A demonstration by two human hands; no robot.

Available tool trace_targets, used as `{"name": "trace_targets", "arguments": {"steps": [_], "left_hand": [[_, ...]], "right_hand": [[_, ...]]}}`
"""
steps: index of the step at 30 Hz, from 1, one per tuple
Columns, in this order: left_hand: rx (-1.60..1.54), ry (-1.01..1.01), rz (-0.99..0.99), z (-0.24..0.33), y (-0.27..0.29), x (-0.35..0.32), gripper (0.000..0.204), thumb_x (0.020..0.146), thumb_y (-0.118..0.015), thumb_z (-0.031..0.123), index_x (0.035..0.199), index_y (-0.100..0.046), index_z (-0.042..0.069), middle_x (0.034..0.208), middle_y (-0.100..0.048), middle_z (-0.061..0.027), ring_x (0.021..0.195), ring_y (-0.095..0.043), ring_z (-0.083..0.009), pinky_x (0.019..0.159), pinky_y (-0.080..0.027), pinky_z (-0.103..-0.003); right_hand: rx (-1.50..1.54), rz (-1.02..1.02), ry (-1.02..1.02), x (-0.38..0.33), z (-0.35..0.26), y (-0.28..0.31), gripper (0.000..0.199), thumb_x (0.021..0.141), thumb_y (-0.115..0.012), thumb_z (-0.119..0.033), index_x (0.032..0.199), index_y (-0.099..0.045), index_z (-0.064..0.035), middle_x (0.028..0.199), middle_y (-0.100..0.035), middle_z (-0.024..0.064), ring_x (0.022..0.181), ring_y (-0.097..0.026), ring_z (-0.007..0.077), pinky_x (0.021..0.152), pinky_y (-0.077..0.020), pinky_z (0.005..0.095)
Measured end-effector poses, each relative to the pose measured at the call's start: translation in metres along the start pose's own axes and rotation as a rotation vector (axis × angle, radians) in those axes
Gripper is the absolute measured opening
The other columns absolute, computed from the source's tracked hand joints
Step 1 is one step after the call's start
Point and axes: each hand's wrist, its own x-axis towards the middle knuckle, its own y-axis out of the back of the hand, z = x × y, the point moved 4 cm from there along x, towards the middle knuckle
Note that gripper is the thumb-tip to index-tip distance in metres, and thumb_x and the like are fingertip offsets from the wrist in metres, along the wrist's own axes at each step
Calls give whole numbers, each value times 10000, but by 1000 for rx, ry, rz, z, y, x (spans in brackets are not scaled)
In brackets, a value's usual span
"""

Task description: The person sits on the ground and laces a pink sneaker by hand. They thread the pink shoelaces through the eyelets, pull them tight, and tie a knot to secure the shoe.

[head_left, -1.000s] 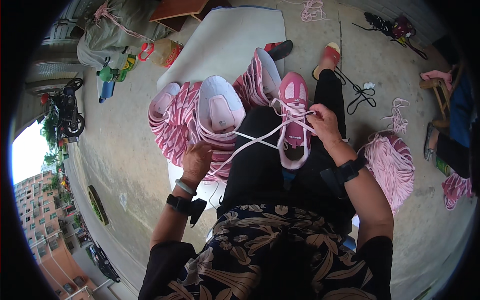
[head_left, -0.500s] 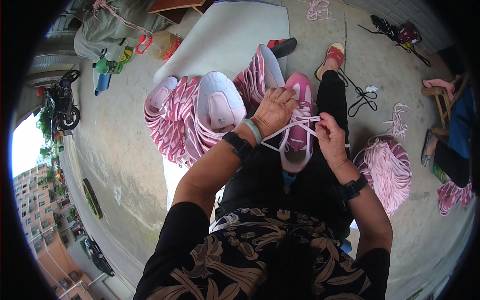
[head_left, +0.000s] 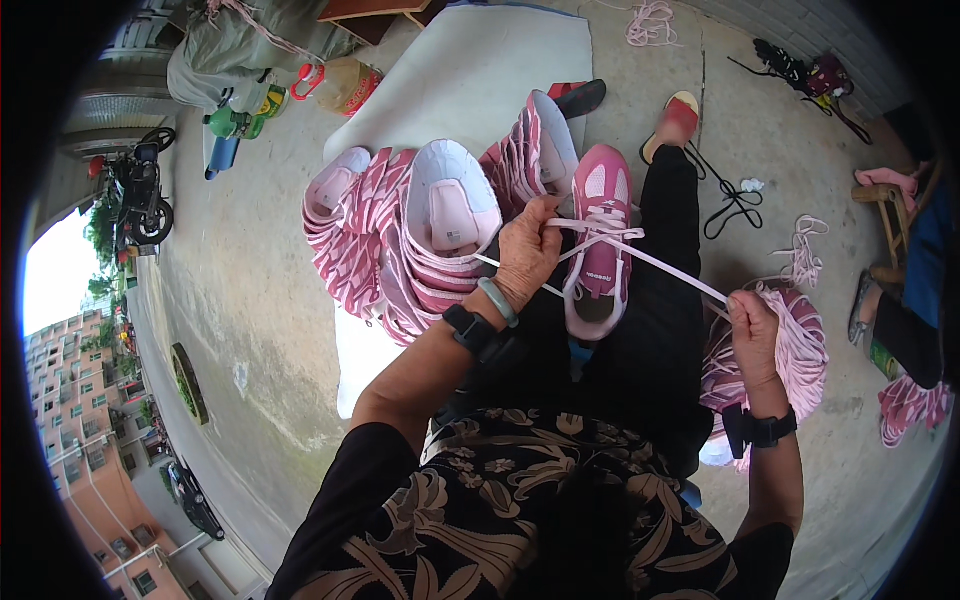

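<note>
A pink sneaker (head_left: 605,180) lies over my lap with its toe pointing away, white-pink laces crossing its tongue. Left of the shoe, my left hand (head_left: 530,247) is closed, pinching a shoelace (head_left: 570,225) between thumb and finger. My right hand (head_left: 755,325) is closed on the other stretch of lace (head_left: 680,272), which runs taut from the shoe out to the right. Beside my left hand stand nested pink shoe uppers (head_left: 465,235) with pale linings, and another stack (head_left: 540,150) rises just beyond.
A bundle of pink laces and uppers (head_left: 800,340) sits right of my leg. Loose black cord (head_left: 735,210) and pink laces (head_left: 803,250) lie on the concrete. Bottles (head_left: 345,85) stand far left by a white sheet (head_left: 440,80). Another person's foot (head_left: 860,310) shows at right.
My right hand has swung out to the right and nearer, drawing the lace long and tight. My left hand has slid off the shoe's side, leftward and nearer, and now pinches lace.
</note>
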Motion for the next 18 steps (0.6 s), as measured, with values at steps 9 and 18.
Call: {"name": "trace_targets", "arguments": {"steps": [9,18], "left_hand": [[360,6,-258,24,-17,-7,196,773,-568,136,952,-531,62,749,-614,-135,694,-595,-346,596,-467,-409],[523,-366,-452,50,52,-30,104,766,-563,125,841,-571,53,708,-580,-99,641,-570,-314,548,-444,-392]], "right_hand": [[-49,173,-256,-76,95,101,89,859,-555,-82,867,-577,4,723,-509,-17,683,-425,65,628,-379,200],[5,-152,-301,-51,73,87,39,826,-574,-44,810,-563,-10,632,-429,-32,602,-366,59,546,-335,200]]}}
